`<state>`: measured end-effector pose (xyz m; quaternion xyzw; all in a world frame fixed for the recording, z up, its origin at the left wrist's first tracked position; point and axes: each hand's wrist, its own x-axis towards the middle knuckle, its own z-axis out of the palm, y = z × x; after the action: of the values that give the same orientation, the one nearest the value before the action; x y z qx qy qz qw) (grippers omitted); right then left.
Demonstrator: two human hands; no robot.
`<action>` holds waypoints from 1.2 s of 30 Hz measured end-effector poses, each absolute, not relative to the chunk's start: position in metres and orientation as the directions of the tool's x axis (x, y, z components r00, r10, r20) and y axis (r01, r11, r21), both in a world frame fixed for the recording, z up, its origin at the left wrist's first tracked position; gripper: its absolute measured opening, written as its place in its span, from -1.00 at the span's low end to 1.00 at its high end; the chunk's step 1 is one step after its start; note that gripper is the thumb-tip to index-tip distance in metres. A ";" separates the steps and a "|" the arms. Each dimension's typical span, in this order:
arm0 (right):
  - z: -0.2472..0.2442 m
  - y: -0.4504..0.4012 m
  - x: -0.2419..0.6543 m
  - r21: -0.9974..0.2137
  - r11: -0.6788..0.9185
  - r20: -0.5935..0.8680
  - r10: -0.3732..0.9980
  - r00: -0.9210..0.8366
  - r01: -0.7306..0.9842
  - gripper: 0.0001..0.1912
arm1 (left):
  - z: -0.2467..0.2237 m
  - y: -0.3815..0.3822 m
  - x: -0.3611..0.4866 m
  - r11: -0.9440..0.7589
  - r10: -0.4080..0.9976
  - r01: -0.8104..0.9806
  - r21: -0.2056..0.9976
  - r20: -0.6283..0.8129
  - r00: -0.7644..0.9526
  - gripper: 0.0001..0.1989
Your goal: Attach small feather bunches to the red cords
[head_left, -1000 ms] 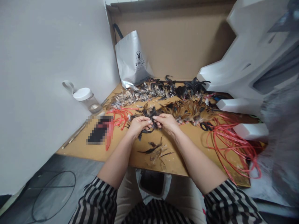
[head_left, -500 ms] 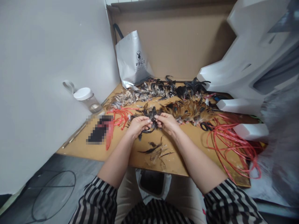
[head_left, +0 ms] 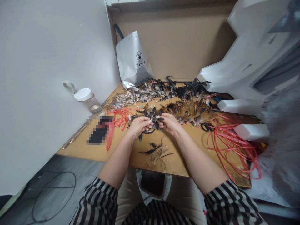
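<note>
My left hand [head_left: 141, 126] is closed, thumb and fingertips pinching a feather just above the tabletop. Close beside it, my right hand [head_left: 169, 123] is closed too, with a small dark feather [head_left: 160, 119] showing at its fingertips. Behind and under both hands lies a pile of black feathers [head_left: 151, 112]. Brown and golden feather bunches [head_left: 191, 112] lie to the right of my right hand. Nearer to me, a few loose thin feathers [head_left: 156, 151] are scattered on the yellow-brown table [head_left: 138, 159].
Red plastic strips lie at the left [head_left: 122, 116] and in a tangle at the right [head_left: 231, 147], beside black-handled scissors [head_left: 207, 126]. A silver bag [head_left: 132, 59] and a lidded jar [head_left: 90, 101] stand behind. White foam [head_left: 248, 107] borders the right side. A black bin [head_left: 152, 182] sits below.
A small dark feather now shows at my right fingertips, where none stood out before. My right hand has shifted slightly to the right; the left has stayed in place.
</note>
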<state>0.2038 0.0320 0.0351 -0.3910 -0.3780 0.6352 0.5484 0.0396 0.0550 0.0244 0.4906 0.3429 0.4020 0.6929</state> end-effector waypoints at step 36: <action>0.034 0.026 0.191 -0.993 0.013 0.009 0.999 0.038 -0.118 -0.65 | 0.026 0.052 0.040 0.164 0.870 -0.156 0.974 -0.068 0.489 -0.74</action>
<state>0.1911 0.0255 0.0337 -0.4758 -0.4629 0.5166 0.5408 0.0395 0.0519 0.0263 0.5266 0.3388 0.3751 0.6836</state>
